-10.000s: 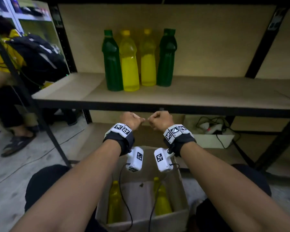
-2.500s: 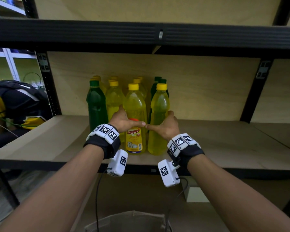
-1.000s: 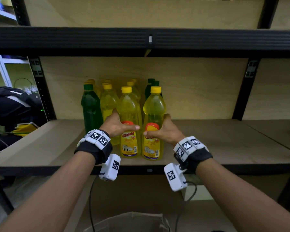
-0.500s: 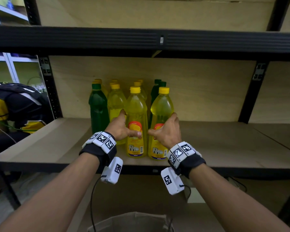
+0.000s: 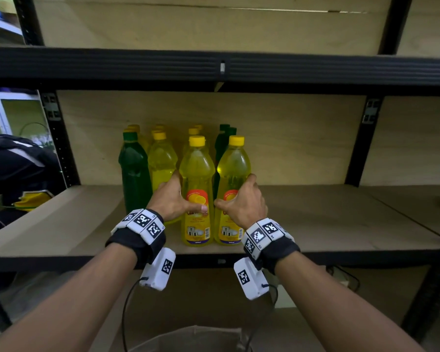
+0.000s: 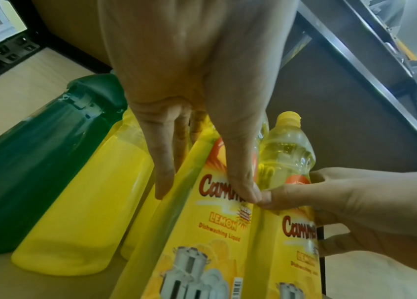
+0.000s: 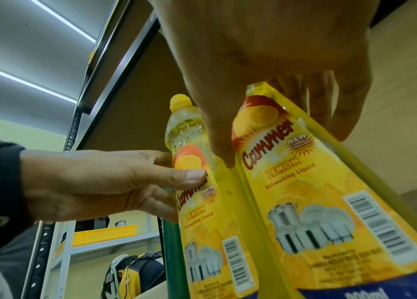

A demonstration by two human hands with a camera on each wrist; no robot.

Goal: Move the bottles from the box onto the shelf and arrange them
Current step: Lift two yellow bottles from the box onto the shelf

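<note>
Shelf board [image 5: 341, 219] bare from 2 to 4 o'clock of bottle cluster [image 5: 160, 158]; bottles block 11 to 12; upper shelf beam [image 5: 315, 69] caps overhead.

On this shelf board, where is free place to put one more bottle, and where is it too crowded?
Free: the shelf board right of the right hand's yellow bottle, up to the black upright; also the strip left of the green bottle. Crowded: the bottle cluster itself, where the left hand and right hand hold the front pair.

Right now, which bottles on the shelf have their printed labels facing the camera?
The two front yellow bottles: the one in the left hand and the one in the right hand. The bottles behind show no label from here.
</note>
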